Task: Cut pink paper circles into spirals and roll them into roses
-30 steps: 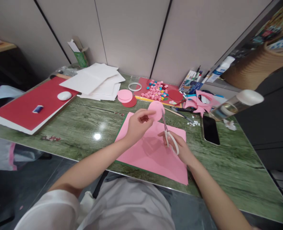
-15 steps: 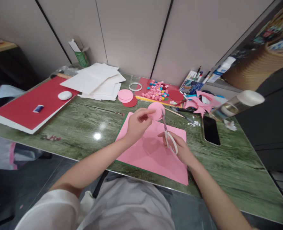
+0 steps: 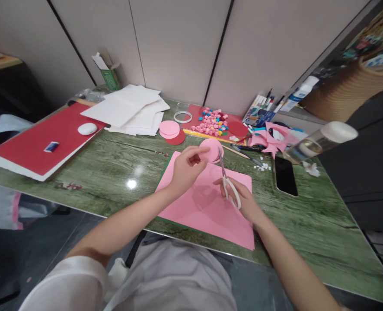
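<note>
My left hand [image 3: 189,166] pinches a pink paper circle [image 3: 211,150] by its left edge, above the far side of a stack of pink paper sheets [image 3: 194,211]. My right hand [image 3: 240,196] is closed around the white handles of a pair of scissors [image 3: 225,175]. The scissor blades point away from me and meet the right edge of the circle. A narrow strip of pink paper curves along the circle's lower right edge. Green paper shows at the rim of the pink stack.
Pink and red circles [image 3: 169,129], a tape roll [image 3: 183,116] and pink paper balls [image 3: 212,122] lie at the back. Pink scraps [image 3: 272,137], a phone [image 3: 285,176] and a bottle [image 3: 321,140] stand or lie right. Red sheets [image 3: 49,129] and white sheets [image 3: 126,106] lie left.
The paper circle has turned slightly in my left hand, and a thin strip now shows along its lower right edge. The right hand and scissors stay nearly in place.
</note>
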Demonstrator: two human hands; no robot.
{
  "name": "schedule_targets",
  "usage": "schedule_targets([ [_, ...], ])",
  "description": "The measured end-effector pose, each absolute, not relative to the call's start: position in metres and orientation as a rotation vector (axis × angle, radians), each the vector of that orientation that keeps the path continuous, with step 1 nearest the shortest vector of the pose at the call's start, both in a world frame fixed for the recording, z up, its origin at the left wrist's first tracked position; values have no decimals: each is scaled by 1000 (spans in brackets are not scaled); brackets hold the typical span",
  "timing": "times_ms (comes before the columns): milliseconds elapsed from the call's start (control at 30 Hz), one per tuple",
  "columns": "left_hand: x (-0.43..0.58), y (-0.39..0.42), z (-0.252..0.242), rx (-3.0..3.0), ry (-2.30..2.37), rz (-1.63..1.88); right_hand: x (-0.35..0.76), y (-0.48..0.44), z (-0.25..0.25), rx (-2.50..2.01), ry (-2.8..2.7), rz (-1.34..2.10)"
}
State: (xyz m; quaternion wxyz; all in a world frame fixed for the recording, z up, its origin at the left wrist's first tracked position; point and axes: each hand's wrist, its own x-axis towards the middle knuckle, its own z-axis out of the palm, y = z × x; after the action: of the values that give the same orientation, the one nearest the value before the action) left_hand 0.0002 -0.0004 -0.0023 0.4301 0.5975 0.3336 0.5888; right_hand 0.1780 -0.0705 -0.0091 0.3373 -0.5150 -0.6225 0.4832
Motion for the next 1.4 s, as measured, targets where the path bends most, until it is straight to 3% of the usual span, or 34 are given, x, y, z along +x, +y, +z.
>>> schedule_targets([
  [1400, 0, -2, 1, 1480, 841, 1439, 179, -71, -7, -1325, -1634, 1221],
])
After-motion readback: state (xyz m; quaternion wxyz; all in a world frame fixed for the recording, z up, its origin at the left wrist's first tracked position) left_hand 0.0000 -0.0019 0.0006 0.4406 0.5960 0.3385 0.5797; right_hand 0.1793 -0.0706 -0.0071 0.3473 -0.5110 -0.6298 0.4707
